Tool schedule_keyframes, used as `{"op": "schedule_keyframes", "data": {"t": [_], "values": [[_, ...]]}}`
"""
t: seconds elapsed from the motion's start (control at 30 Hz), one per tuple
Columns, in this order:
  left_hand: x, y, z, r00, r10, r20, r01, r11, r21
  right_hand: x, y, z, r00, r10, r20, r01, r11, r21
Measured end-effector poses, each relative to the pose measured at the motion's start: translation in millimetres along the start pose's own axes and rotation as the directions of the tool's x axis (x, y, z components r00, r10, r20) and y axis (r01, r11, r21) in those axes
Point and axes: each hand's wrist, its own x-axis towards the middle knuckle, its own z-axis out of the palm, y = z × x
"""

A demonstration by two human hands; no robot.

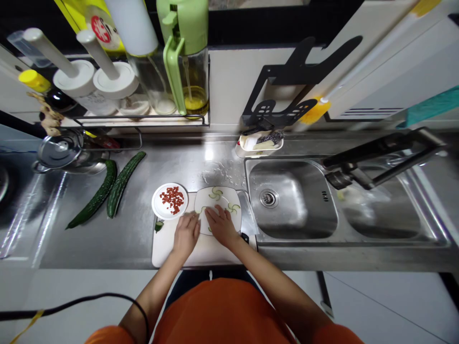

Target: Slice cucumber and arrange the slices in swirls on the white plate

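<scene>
A white squarish plate (pixel 203 197) lies on a pale cutting board (pixel 211 253). Thin green-edged cucumber slices (pixel 215 193) form small pinwheel shapes on it. My right hand (pixel 223 226) reaches over the plate, fingers stretched and apart, tips down near its middle by a slice. Beside the plate's left edge is my left hand (pixel 185 234), its fingers bent together; whatever they may hold is too small to make out. A round white plate (pixel 157 208) of diced reddish pieces (pixel 172 198) sits at upper left. A cucumber end (pixel 158 225) lies below it. To the right, a broad-bladed knife (pixel 248 215) rests partly beside the plate.
Two whole cucumbers (pixel 124 184) lie on the steel counter at left, near a lidded pot (pixel 60 149). A double sink (pixel 294 191) with a dark faucet (pixel 373 157) is at right. A rack (pixel 150 122) of bottles and jars overhangs the back.
</scene>
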Motion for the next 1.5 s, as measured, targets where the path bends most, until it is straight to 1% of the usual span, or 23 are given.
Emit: {"op": "schedule_keyframes", "data": {"t": [0.1,0.17,0.23,0.3,0.37,0.47,0.57,0.73,0.93,1.07,1.13,1.27,1.37,1.5], "values": [[-6,-6,-10.3,0.994,-0.086,-0.063,0.083,0.995,-0.048,-2,0,-5,1.0,0.007,-0.029,-0.007,1.0,0.014],[-11,-10,-15.6,0.982,-0.178,-0.065,0.174,0.982,-0.066,-4,-1,-8,0.998,0.012,-0.06,-0.011,1.0,0.023],[-16,-15,-17.1,0.961,-0.271,-0.048,0.268,0.961,-0.067,-6,-3,-10,0.995,0.018,-0.1,-0.015,0.999,0.03],[-19,-17,-14.6,0.942,-0.335,-0.033,0.334,0.942,-0.041,-9,-5,-11,0.99,0.026,-0.139,-0.021,0.999,0.036],[-19,-17,-9.8,0.928,-0.371,-0.031,0.371,0.929,0.005,-11,-7,-10,0.986,0.033,-0.165,-0.027,0.999,0.04],[-16,-13,-3.5,0.908,-0.418,-0.032,0.419,0.905,0.076,-15,-10,-7,0.984,0.044,-0.172,-0.036,0.998,0.046],[-11,-7,-1.5,0.891,-0.454,-0.025,0.454,0.884,0.112,-19,-12,-6,0.985,0.056,-0.165,-0.047,0.997,0.058],[-8,-1,-1.8,0.885,-0.463,-0.038,0.465,0.882,0.08,-24,-16,-6,0.983,0.086,-0.16,-0.073,0.994,0.083],[-9,-3,0.6,0.905,-0.42,-0.066,0.423,0.905,0.042,-24,-19,-9,0.981,0.099,-0.166,-0.078,0.989,0.127],[-11,-9,0.1,0.922,-0.385,-0.039,0.381,0.921,-0.08,-21,-21,-12,0.976,0.123,-0.179,-0.087,0.977,0.196],[-12,-12,-1.1,0.916,-0.4,-0.028,0.392,0.908,-0.149,-18,-22,-13,0.974,0.142,-0.178,-0.096,0.964,0.247],[-13,-15,-5.8,0.89,-0.455,-0.026,0.433,0.862,-0.263,-12,-24,-17,0.972,0.157,-0.174,-0.091,0.937,0.337],[-12,-12,-13.0,0.891,-0.455,0.006,0.428,0.834,-0.349,-6,-26,-21,0.967,0.161,-0.195,-0.068,0.909,0.412],[-11,-3,-25.8,0.91,-0.404,0.096,0.406,0.815,-0.414,3,-28,-28,0.965,0.167,-0.201,-0.041,0.857,0.514]]}}
